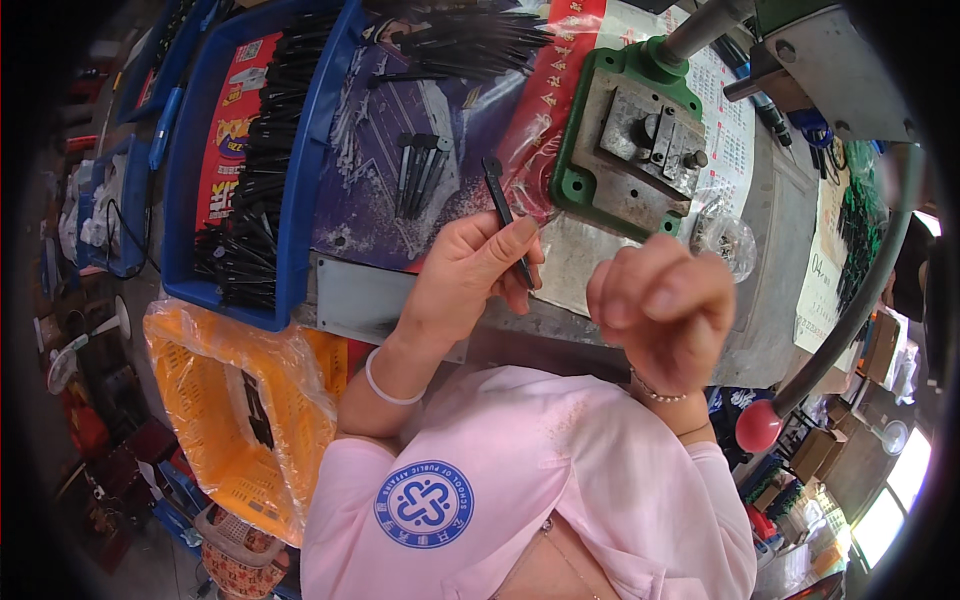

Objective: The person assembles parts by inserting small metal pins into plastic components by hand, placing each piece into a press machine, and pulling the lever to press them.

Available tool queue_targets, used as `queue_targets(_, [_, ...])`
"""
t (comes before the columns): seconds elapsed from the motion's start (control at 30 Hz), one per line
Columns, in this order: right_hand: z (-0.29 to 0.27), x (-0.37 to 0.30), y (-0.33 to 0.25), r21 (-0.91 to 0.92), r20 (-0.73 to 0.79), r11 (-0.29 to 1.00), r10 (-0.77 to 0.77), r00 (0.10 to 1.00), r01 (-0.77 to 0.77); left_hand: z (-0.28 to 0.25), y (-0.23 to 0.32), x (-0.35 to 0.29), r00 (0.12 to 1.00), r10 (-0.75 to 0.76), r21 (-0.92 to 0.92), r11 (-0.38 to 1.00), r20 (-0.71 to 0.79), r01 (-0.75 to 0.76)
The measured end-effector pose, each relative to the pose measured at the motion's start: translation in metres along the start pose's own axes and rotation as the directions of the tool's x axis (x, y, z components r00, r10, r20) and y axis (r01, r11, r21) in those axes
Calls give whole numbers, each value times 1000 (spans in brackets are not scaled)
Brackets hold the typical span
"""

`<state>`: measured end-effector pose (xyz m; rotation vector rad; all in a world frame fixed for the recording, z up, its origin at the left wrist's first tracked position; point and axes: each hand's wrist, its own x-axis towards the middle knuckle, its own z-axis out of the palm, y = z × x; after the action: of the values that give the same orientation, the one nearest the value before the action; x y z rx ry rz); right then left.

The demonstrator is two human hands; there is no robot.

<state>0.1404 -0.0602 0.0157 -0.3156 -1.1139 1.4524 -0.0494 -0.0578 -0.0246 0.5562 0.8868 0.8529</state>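
Note:
Between the thumb and fingers of my left hand [462,268] is a slim black plastic strip [496,190], tilted, with a rounded, holed end pointing away from me. My right hand [668,310] is raised at the near side of a green-based hand press [568,165]. Its fingers are curled closed and slightly blurred; whatever they may hold is hidden. On the press base sits a metal fixture [640,130] with a small bolted block. Several similar black strips [422,172] lie in a small group beyond my left hand.
A blue tray [300,190] full of black strips stands at the left, above a yellow plastic-lined basket [165,350]. More strips [480,45] are piled at the back. A lever with a red knob [758,427] curves down at the right, near a clear plastic dish [727,245].

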Motion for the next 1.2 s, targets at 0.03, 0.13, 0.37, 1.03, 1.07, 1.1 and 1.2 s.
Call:
queue_targets(0.03, [13,6,-6,48,29,999,22,999,-24,-5,-3,-4,1000,2,-3,1000,-12,-2])
queue_targets(0.13, [43,32,-30,280,199,960,-72,977,14,-2,-4,-7,1000,30,21,999,-2,-30])
queue_targets(0.37, [48,51,-65,195,530,964,54,846,-183,-10,-1,-16,999,25,-32,999,22,-25])
queue_targets(1.03, [55,55,-69,198,486,970,25,874,-138,-4,-4,-14,998,57,-16,998,17,-56])
queue_targets(1.07, [57,58,-61,223,494,963,25,869,-154,-8,-4,-16,997,67,-4,998,-27,-67])
queue_targets(1.1, [60,61,-53,250,505,953,24,863,-173,-14,-5,-19,995,73,-6,997,-63,-73])
queue_targets(1.2, [59,24,-46,179,74,959,209,975,-219,2,-1,-7,996,79,34,996,-31,-78])
